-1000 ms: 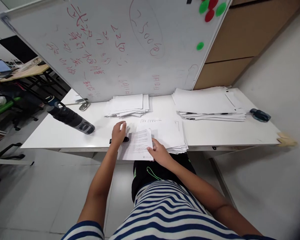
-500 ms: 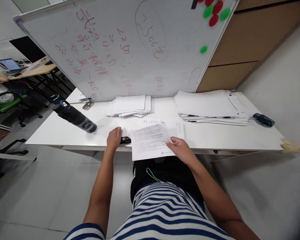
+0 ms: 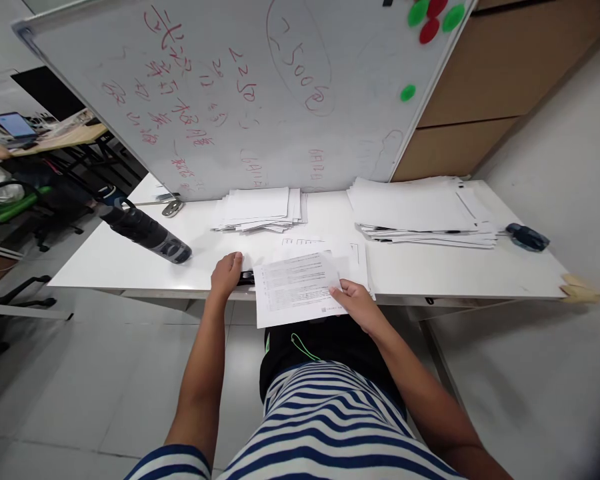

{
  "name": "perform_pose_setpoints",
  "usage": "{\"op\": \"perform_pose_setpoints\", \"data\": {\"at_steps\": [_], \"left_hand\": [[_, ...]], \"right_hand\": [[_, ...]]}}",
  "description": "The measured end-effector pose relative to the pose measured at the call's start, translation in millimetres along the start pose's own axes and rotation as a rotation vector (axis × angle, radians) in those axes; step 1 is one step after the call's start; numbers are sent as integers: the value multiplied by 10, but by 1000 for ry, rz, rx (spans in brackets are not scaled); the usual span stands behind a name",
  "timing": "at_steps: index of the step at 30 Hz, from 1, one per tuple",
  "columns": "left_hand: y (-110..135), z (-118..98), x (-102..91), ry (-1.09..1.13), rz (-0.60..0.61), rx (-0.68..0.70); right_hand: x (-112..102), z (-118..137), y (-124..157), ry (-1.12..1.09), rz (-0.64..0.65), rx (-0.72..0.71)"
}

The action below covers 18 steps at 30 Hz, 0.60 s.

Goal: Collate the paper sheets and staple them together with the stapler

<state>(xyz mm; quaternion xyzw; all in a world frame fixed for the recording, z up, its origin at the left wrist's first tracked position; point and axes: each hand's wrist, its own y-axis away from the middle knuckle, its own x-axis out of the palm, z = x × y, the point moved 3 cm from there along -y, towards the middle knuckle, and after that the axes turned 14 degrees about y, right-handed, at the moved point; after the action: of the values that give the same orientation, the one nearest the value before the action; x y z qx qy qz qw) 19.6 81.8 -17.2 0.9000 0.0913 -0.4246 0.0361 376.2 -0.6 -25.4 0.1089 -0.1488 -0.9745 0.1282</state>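
My left hand (image 3: 225, 274) is closed at the table's front edge, around the near end of a black stapler (image 3: 247, 278). My right hand (image 3: 356, 303) pinches the right side of printed sheets of paper (image 3: 297, 290), thumb on top. These sheets tilt over the front edge, and their left side covers the stapler's far end; whether they are inside its jaws I cannot tell. Under them, another printed sheet (image 3: 353, 261) lies flat on the white table (image 3: 430, 270).
Two paper stacks, a smaller one (image 3: 260, 203) and a larger one (image 3: 410, 203), lie by the whiteboard (image 3: 260, 100). A dark bottle (image 3: 153, 237) and a computer mouse (image 3: 172, 208) are at left. A dark blue item (image 3: 527, 237) lies at right. A person's hand (image 3: 0, 153) shows far left.
My right hand has shifted the sheets slightly left and toward me, so they hide more of the stapler. My left hand stays beside the edge, and the view has moved a little.
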Motion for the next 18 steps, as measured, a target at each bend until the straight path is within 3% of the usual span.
{"op": "perform_pose_setpoints", "data": {"at_steps": [4,6,13,18], "left_hand": [[-16,45,15,13,4,-16],[-23,51,16,10,6,-28],[-16,9,2,-20,-27,-40],[69,16,39,-54,-190,90]], "right_hand": [[-94,62,-8,-41,-31,-85],[-180,97,-59,19,-110,-109],[-511,173,-248,912,-439,42],[-885,18,-280,981,-693,154]]}}
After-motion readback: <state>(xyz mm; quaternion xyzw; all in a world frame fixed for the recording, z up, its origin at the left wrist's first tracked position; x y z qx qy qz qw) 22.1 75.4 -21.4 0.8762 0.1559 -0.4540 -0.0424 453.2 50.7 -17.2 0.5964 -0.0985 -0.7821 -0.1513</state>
